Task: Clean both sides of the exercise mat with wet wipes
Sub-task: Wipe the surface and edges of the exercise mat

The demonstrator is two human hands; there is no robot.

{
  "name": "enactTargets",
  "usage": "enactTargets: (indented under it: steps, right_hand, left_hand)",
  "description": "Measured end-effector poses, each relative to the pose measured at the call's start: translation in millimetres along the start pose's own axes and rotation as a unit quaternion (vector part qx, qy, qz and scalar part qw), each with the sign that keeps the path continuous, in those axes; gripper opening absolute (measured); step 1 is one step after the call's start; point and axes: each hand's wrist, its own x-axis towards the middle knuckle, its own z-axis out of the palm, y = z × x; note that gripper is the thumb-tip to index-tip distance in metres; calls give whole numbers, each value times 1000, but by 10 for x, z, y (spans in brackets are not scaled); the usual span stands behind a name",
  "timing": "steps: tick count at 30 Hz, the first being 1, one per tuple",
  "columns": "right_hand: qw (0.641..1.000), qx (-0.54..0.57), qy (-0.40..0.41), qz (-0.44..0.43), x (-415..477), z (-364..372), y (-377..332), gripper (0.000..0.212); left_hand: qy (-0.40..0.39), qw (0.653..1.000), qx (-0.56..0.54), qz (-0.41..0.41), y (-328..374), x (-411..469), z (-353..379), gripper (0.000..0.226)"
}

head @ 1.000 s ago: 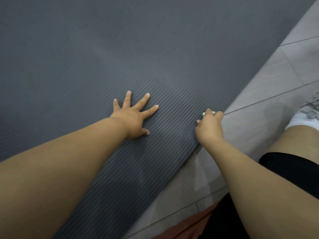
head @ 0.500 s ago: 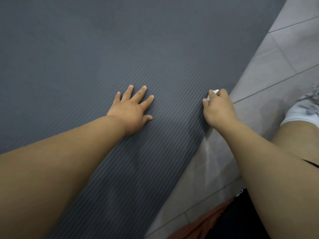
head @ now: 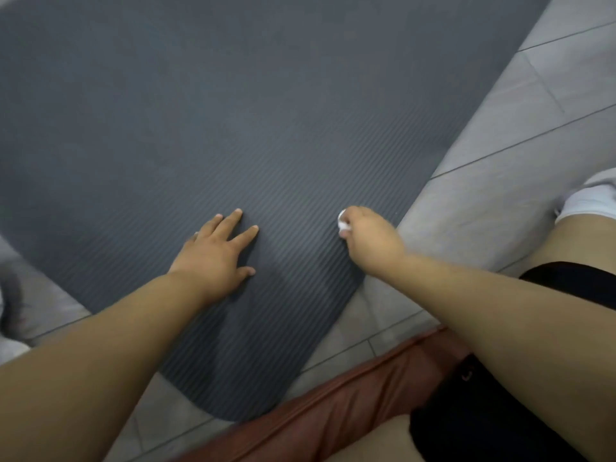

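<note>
A dark grey ribbed exercise mat (head: 253, 105) lies flat on the tiled floor and fills most of the view; its rounded near end shows at the bottom centre. My left hand (head: 216, 251) rests flat on the mat with straight fingers. My right hand (head: 370, 238) is curled round a small crumpled white wet wipe (head: 342, 222) and presses it onto the mat near the right edge. Most of the wipe is hidden inside the fist.
Grey floor tiles (head: 520, 135) run along the mat's right side and under its near end. My bare right knee and black shorts (head: 573, 278) are at the right, a white shoe (head: 590, 198) beyond them. Rust-coloured cloth (head: 350, 401) lies at the bottom.
The view has pulled back, so the mat's rounded near end now shows. My right hand with the wipe has moved from the mat's right edge inward onto its surface. My left hand stays flat.
</note>
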Motion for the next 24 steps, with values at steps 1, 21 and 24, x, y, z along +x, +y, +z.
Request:
enactTargets:
  steps: [1,21,24]
  right_hand:
    - [998,-2,-25,-58,-115,89,-85,10]
    - [931,-85,-88,-345,-760,513,-597,22]
    - [961,-96,-18,-257,-570,376,-327,23]
  left_hand:
    - [2,1000,-9,-11,-25,-67,34,75]
    - [-120,991,-5,-50,157,-664,145,76]
    - [-115,992,-16,-46,153,-715,153,77]
